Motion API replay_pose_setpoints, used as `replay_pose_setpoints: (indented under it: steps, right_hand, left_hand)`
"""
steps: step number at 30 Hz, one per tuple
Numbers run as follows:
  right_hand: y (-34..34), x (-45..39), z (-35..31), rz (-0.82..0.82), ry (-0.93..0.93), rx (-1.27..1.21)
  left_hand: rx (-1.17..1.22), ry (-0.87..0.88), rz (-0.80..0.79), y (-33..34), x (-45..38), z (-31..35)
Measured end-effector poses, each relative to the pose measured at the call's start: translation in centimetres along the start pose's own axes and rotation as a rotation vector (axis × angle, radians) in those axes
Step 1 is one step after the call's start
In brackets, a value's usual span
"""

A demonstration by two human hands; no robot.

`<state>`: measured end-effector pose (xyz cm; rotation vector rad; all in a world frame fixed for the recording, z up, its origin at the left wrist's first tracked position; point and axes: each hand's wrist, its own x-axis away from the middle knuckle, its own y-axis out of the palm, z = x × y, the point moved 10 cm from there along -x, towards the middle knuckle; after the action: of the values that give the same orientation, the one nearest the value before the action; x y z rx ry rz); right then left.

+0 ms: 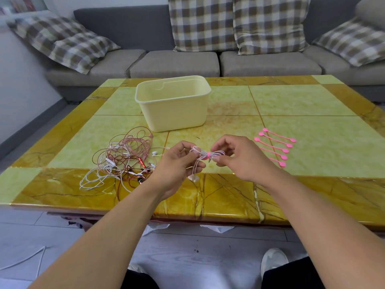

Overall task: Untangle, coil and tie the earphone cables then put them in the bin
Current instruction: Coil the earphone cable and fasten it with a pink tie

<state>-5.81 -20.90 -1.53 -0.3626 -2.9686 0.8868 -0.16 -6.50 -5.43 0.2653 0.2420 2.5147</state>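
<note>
A tangled heap of pink, white and red earphone cables [123, 157] lies on the table's [291, 101] left, waiting its turn, with the cream bin [173, 105] standing behind it. Above the table's near edge, the left hand [177, 163] pinches one end of a coiled white earphone bundle [206, 156] while the right hand [235, 157] pinches the other end, a pink tie [205, 155] wrapped round its middle. To finish well, I would keep the loops pressed flat and cinch the tie snugly before lifting the bundle to the bin; spare pink ties [275, 147] lie at right.
</note>
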Motion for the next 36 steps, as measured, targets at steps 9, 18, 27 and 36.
replay_pose_setpoints:
  steps: [9,18,27,36]
  right_hand:
    - [-1.9,1.0,-0.4,0.186,-0.048,-0.073]
    - [-2.1,0.9,0.7,0.182,0.059,-0.321]
    - [-1.2,0.6,1.4,0.151,0.147,-0.339]
    - [-1.0,0.2,1.1,0.165,0.118,-0.293]
  left_hand:
    - [0.004,0.013,0.011,0.8,0.0,0.6]
    - [-0.223,0.131,0.055,0.0,-0.2,2.3]
    - [-0.443,0.103,0.038,-0.1,-0.2,2.4]
    - [-0.21,0.127,0.072,0.0,0.0,1.9]
